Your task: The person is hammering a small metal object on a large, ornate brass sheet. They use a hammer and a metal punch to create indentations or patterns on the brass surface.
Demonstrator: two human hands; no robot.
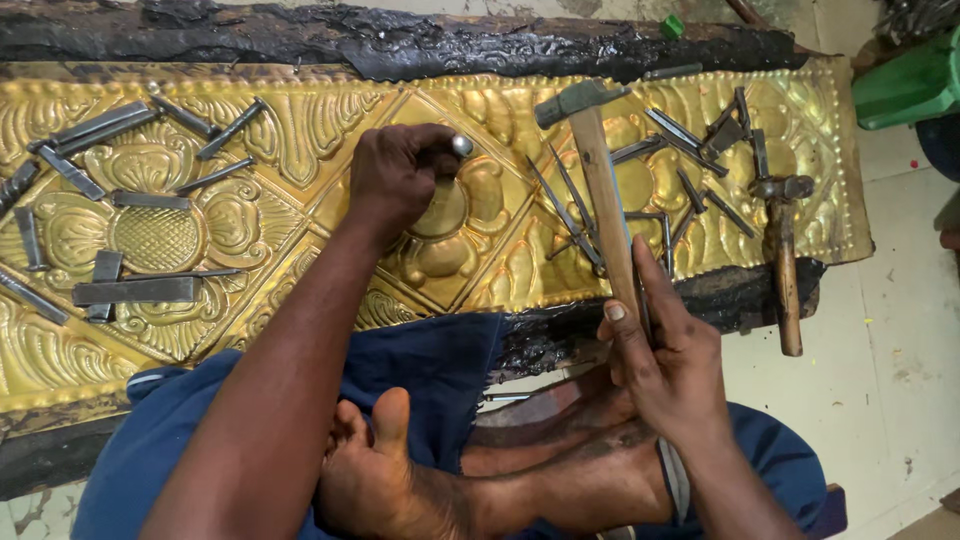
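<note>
Brass sheet: embossed gold-coloured floral panel (pixel 300 150) on black pitch bed (pixel 400 40), pale floor beyond.
Left hand (pixel 395 175): fist closed around round-headed steel punch (pixel 460 146), upright on central flower.
Right hand (pixel 660 360): fingers wrapped on wooden-handled hammer (pixel 600 190), head raised.
Scatter: loose steel chisels (pixel 130 290); second hammer (pixel 783 250) right.

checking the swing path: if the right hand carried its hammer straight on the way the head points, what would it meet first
Likely the punch gripped by the left hand: the right hand aims the hammer head leftward at its shiny top. Depth is unclear.
</note>
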